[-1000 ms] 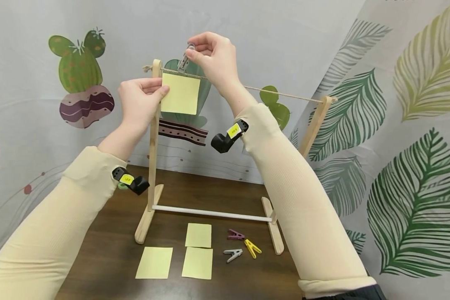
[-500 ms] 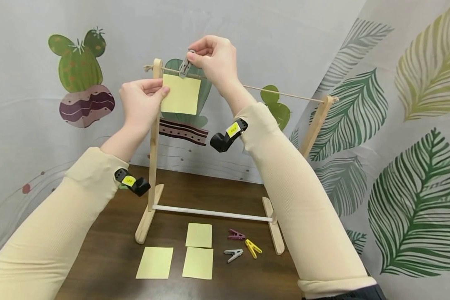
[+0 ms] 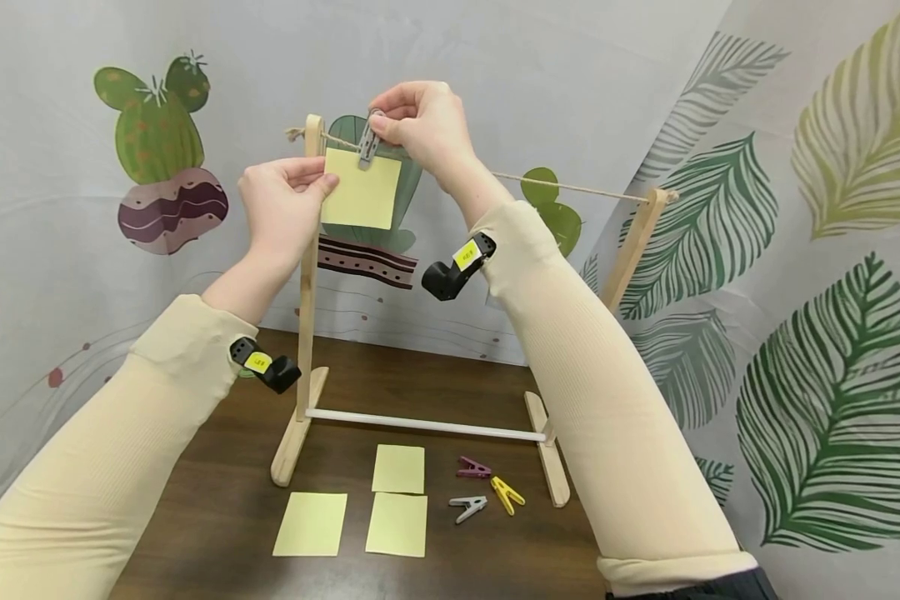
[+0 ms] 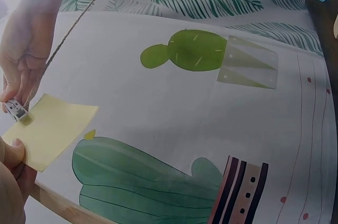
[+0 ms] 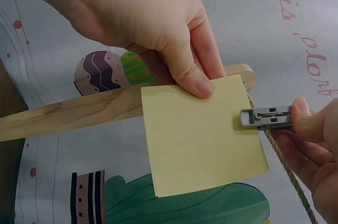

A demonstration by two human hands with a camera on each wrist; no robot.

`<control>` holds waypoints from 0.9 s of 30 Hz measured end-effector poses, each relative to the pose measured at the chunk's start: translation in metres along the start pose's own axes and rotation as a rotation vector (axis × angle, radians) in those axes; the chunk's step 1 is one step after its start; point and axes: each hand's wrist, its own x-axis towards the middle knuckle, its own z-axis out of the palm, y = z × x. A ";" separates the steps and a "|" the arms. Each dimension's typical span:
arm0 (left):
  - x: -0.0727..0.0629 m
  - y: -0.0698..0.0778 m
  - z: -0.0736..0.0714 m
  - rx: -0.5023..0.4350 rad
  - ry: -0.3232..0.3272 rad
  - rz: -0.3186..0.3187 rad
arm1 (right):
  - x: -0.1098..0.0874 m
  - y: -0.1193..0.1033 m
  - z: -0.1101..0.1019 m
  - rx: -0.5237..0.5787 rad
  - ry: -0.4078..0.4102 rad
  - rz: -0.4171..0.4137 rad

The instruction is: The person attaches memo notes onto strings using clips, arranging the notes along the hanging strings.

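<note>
Here, left fingers [image 5: 207,49] pinch a yellow note [image 5: 198,145], right fingers [image 3: 396,97] a grey clothespin [image 5: 268,117].

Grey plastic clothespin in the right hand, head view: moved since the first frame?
Yes, downward against the left wooden post: the grey plastic clothespin now overlaps the top edge of the held yellow paper square.

Pale cloth backdrop [image 3: 262,50], printed cacti [image 3: 159,137] and leaves [image 3: 832,400], brown tabletop [image 3: 217,517]

In the head view, the right hand [image 3: 427,125] hides a stretch of the rope [image 3: 570,187].
</note>
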 end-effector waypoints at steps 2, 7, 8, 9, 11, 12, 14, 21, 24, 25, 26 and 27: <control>0.000 0.000 0.000 -0.001 -0.002 -0.002 | 0.000 0.000 0.000 -0.026 -0.018 0.000; 0.000 0.000 -0.001 -0.013 -0.003 -0.007 | 0.000 0.000 0.000 -0.093 -0.056 -0.016; 0.000 0.000 -0.001 -0.017 -0.003 -0.007 | 0.000 -0.001 0.000 -0.099 -0.064 -0.017; 0.000 0.000 -0.001 -0.019 -0.004 -0.007 | 0.000 -0.001 0.000 -0.106 -0.072 -0.015; 0.000 0.000 -0.001 -0.023 -0.005 -0.006 | 0.000 -0.001 0.000 -0.117 -0.087 -0.004; 0.000 0.001 -0.001 -0.024 -0.006 -0.007 | 0.000 -0.002 0.000 -0.121 -0.093 0.000; 0.000 0.000 -0.002 -0.029 -0.005 -0.005 | 0.000 -0.002 0.001 -0.131 -0.104 0.001; 0.000 -0.001 -0.003 -0.052 0.003 0.008 | -0.002 0.000 0.001 -0.150 -0.110 -0.029; -0.001 -0.001 -0.002 -0.054 -0.005 0.017 | -0.003 0.001 0.001 -0.157 -0.102 -0.037; -0.001 -0.001 -0.002 -0.054 -0.007 0.019 | -0.003 0.002 0.001 -0.160 -0.097 -0.039; -0.002 -0.001 -0.002 -0.062 -0.011 0.014 | -0.003 0.002 0.001 -0.166 -0.093 -0.043; -0.002 -0.001 -0.002 -0.068 -0.014 0.012 | -0.003 0.003 0.001 -0.170 -0.087 -0.047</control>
